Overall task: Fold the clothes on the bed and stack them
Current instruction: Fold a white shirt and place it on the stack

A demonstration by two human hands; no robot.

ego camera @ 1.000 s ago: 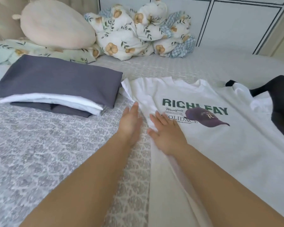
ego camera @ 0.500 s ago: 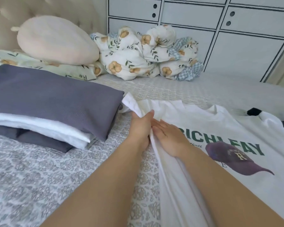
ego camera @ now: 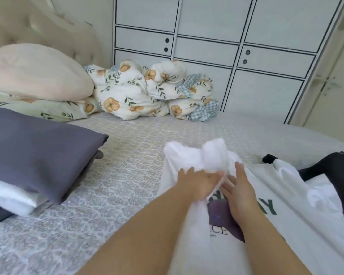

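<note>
- Two hands are on the white printed cotton T-shirt (ego camera: 216, 245), which lies spread on the bed's grey patterned quilted cover (ego camera: 111, 185) and serves as my landmark.
- My left hand (ego camera: 199, 185) has its fingers (ego camera: 211, 176) curled into the shirt's left edge, gripping a fold of cloth that is lifted over toward the print, which I judge is the side fold being brought in.
- My right hand (ego camera: 240, 191) lies flat on the shirt's chest with fingers straight, pressing the cloth, probably to hold the fold line in place.
- Left of the shirt, well apart across the bed, sits the stack of folded clothes, grey cloth on top with white beneath (ego camera: 34, 165); I take it that the shirt goes there once folded.
- Right of the shirt, touching its far edge, a black garment (ego camera: 336, 175) lies unfolded.
- Beyond the shirt, at the bed's head, a bundled floral duvet (ego camera: 147, 94) and a round pale pink cushion (ego camera: 36, 72) rest out of the working area.
</note>
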